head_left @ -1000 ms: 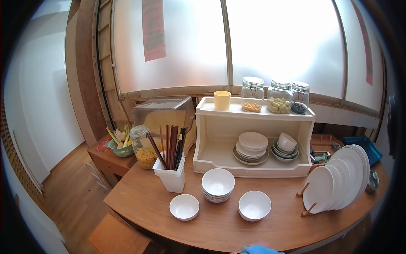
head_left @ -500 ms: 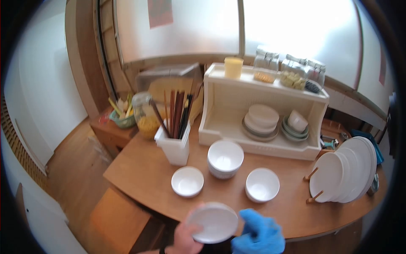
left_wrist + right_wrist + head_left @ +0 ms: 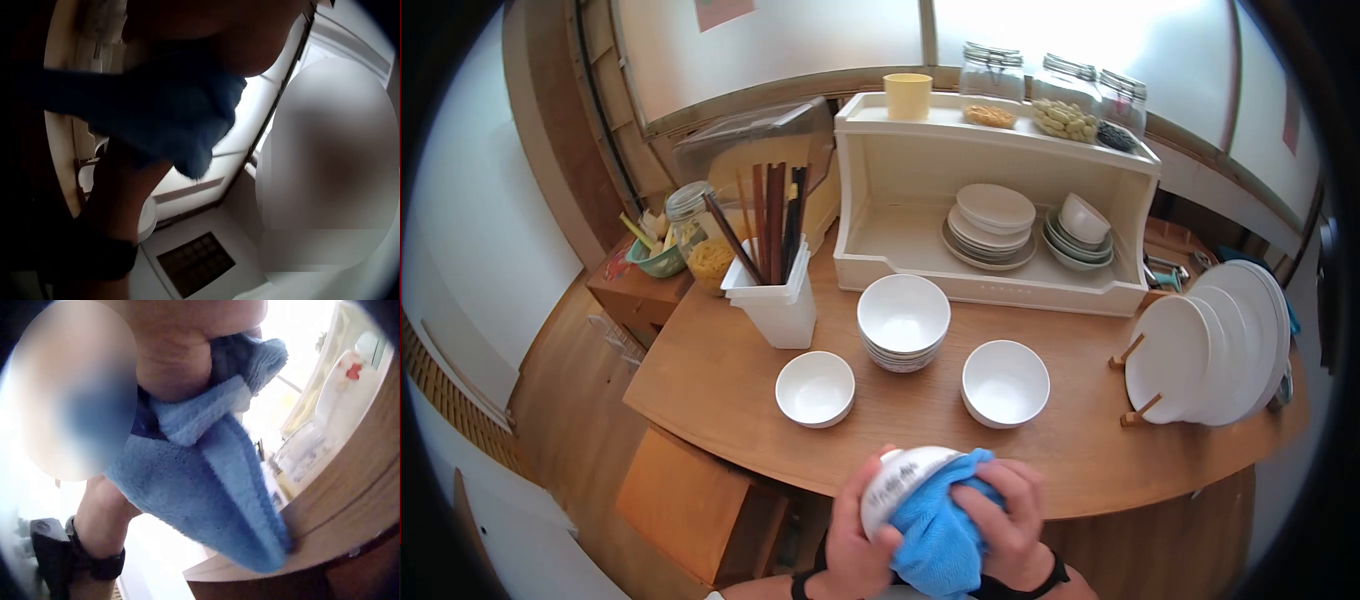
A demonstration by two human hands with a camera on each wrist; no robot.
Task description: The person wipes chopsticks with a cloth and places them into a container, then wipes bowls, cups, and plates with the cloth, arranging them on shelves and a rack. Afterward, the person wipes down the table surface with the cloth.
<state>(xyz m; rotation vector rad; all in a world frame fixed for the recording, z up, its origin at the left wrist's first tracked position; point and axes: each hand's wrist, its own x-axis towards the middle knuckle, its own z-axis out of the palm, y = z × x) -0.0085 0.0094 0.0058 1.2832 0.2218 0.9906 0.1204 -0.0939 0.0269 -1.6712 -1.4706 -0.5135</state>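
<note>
My left hand (image 3: 855, 545) grips a white bowl (image 3: 900, 482) with dark markings on its outside, tilted on its side in front of the table edge. Bunched in my right hand (image 3: 1012, 520) is a blue cloth (image 3: 940, 540), pressed over the bowl's opening and hiding most of its inside. In the right wrist view, the cloth (image 3: 200, 487) hangs in a fold below the fingers. The left wrist view shows the cloth (image 3: 162, 112) dark against the light. Beyond the hands stand a small white bowl (image 3: 815, 390), a stack of bowls (image 3: 903, 315) and another white bowl (image 3: 1005, 385).
A white holder (image 3: 780, 310) with chopsticks stands at the left of the table (image 3: 1090, 470). Behind is a cream shelf (image 3: 1000, 285) with plates, bowls, a yellow cup (image 3: 908, 97) and jars. White plates (image 3: 1170, 360) lean in a rack at right. A stool (image 3: 685, 495) is at lower left.
The hands have come into view from below. The bowl has turned from facing up to lying on its side, and the right hand has brought the cloth against it. The view has tilted down.
</note>
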